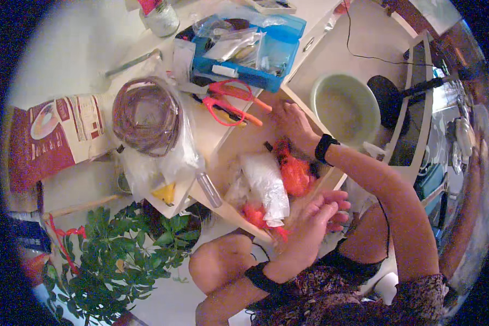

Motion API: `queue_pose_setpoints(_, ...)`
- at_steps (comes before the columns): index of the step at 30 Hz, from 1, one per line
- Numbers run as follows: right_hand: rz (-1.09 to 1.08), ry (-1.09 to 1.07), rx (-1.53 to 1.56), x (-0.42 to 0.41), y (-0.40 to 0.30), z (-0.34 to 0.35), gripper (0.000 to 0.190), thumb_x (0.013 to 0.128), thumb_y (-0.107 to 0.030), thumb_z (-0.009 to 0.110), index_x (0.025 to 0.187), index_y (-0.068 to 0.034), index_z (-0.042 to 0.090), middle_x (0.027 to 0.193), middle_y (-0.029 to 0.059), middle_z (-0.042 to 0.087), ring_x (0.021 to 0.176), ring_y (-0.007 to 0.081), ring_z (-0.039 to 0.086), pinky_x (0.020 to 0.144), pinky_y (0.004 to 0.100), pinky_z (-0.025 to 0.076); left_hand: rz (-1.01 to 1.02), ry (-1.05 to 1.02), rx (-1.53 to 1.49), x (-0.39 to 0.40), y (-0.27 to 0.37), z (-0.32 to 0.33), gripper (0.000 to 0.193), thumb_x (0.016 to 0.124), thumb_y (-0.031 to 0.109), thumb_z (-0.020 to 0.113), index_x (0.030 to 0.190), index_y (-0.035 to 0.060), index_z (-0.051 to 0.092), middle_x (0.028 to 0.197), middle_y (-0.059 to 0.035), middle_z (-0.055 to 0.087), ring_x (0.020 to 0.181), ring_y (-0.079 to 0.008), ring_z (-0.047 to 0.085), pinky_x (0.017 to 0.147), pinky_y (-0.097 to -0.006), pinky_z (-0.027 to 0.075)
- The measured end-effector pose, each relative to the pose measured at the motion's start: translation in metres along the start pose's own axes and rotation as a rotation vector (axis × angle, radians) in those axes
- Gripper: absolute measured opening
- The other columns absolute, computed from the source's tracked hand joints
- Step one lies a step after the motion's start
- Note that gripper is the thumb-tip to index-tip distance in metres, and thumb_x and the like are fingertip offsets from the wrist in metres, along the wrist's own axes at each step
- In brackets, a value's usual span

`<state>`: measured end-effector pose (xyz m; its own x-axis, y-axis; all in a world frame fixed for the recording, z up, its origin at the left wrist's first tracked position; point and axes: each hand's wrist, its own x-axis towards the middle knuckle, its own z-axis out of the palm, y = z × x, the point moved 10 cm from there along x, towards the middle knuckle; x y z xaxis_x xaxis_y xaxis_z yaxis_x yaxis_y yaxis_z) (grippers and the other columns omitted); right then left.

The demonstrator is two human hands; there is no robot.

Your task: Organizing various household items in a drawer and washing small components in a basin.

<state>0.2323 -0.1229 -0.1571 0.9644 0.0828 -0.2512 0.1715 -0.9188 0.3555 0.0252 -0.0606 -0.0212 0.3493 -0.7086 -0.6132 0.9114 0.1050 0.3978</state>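
My right hand [295, 122], with a black band at the wrist, reaches into the far part of an open wooden drawer [238, 140]. Its fingertips are blurred against the drawer bottom, so I cannot tell whether they hold anything. Closer to me, my left hand [316, 222] hovers by the drawer's near edge, palm up, fingers loosely apart and holding nothing. A crumpled white plastic packet [267, 183] lies inside the drawer. Beside it is a bright red-orange bundle [295, 173], just below my right wrist. Another red piece [256, 215] sits near the front corner.
Red-handled scissors [224, 110] jut over the drawer from the desk. Behind them stands a blue plastic box [244, 53] full of bags. A coiled brown roll [146, 116] rests at left. A pale green bucket [345, 109] stands right; a leafy plant [122, 252] fills the lower left.
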Motion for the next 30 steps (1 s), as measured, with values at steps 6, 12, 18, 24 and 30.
queue_pose_setpoints(6, 0.082, 0.246, 0.21, 0.033, -0.017, 0.025, 0.034, 0.076, -0.014, 0.048, 0.109, -0.006, 0.053, 0.115, 0.0094, 0.047, 0.104, 0.0267, 0.043, 0.083, 0.0372, 0.038, 0.006, -0.013, -0.053, -0.009, 0.003, -0.004, 0.021, 0.087, 0.015, 0.043, 0.104, 0.0079, 0.052, 0.089, -0.0001, 0.058, 0.076, -0.0079, 0.054, 0.067, -0.0229, 0.045)
queue_pose_setpoints(12, -0.153, -0.136, 0.838, 0.028, -0.095, 0.125, 0.041, 0.071, -0.039, 0.054, 0.092, -0.003, 0.055, 0.09, 0.0162, 0.056, 0.085, 0.032, 0.053, 0.071, 0.0426, 0.044, 0.01, 0.058, -0.183, -0.016, 0.015, -0.02, 0.02, 0.089, 0.016, 0.042, 0.104, 0.0078, 0.052, 0.091, 0.0012, 0.056, 0.078, -0.0046, 0.051, 0.068, -0.0189, 0.042)
queue_pose_setpoints(18, -0.324, 0.155, 0.811, 0.02, -0.178, 0.013, 0.037, 0.075, -0.032, 0.05, 0.099, -0.005, 0.053, 0.1, 0.0153, 0.052, 0.093, 0.0339, 0.049, 0.076, 0.0462, 0.04, -0.003, -0.062, -0.058, -0.026, 0.016, -0.013, 0.021, 0.09, 0.016, 0.041, 0.107, 0.0074, 0.05, 0.092, 0.0005, 0.055, 0.077, -0.0051, 0.051, 0.068, -0.0189, 0.042)
queue_pose_setpoints(24, -0.323, 0.39, 0.759, 0.014, -0.213, -0.049, 0.034, 0.078, -0.025, 0.046, 0.107, -0.006, 0.051, 0.111, 0.0145, 0.049, 0.101, 0.0358, 0.045, 0.08, 0.0498, 0.037, -0.058, 0.009, -0.01, -0.017, 0.008, -0.016, 0.022, 0.09, 0.016, 0.04, 0.108, 0.0064, 0.049, 0.094, -0.001, 0.055, 0.08, -0.0056, 0.05, 0.07, -0.0192, 0.041)
queue_pose_setpoints(30, -0.154, 0.392, 0.998, 0.04, -0.187, -0.063, 0.033, 0.079, -0.019, 0.044, 0.109, -0.006, 0.05, 0.109, 0.0125, 0.052, 0.101, 0.0291, 0.047, 0.085, 0.0424, 0.037, -0.031, 0.017, 0.05, -0.017, 0.017, -0.015, 0.022, 0.09, 0.016, 0.041, 0.109, 0.0051, 0.048, 0.094, -0.0011, 0.055, 0.081, -0.006, 0.05, 0.072, -0.0207, 0.042)
